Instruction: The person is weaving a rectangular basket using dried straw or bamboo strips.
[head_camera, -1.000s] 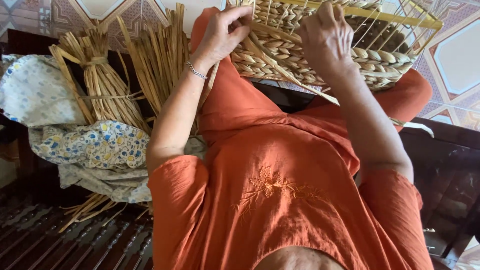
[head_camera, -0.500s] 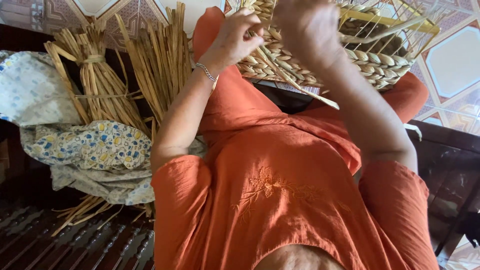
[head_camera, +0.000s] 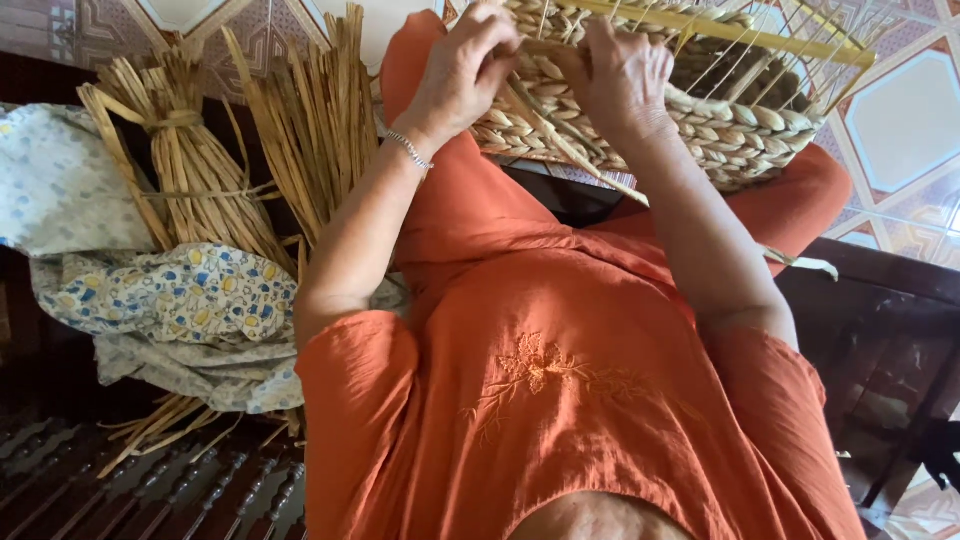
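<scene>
Woven basket (head_camera: 700, 120), half finished and made of plaited straw-coloured fibre, rests on the lap of a person in orange clothing, its near wall facing the camera at the top of the frame. Thin upright strands rise from its rim to a yellow rod (head_camera: 720, 30) across the top. The left hand (head_camera: 465, 70), a thin silver bracelet (head_camera: 410, 150) at the wrist, is curled over the basket's left edge, fingers pinching the weave. The right hand (head_camera: 625, 75) lies just beside it, fingers bent and pressing on the plaited wall, gripping a loose fibre strand (head_camera: 570, 150) that trails down toward the lap. To the left, a tied bundle of dried reeds (head_camera: 190, 170) and a second loose sheaf (head_camera: 315, 120) stand against the dark wooden bench (head_camera: 120, 490). A pale cloth printed with blue and yellow flowers (head_camera: 180, 300) is bunched over the reeds' lower ends. Patterned floor tiles (head_camera: 900, 130) show at the right.
</scene>
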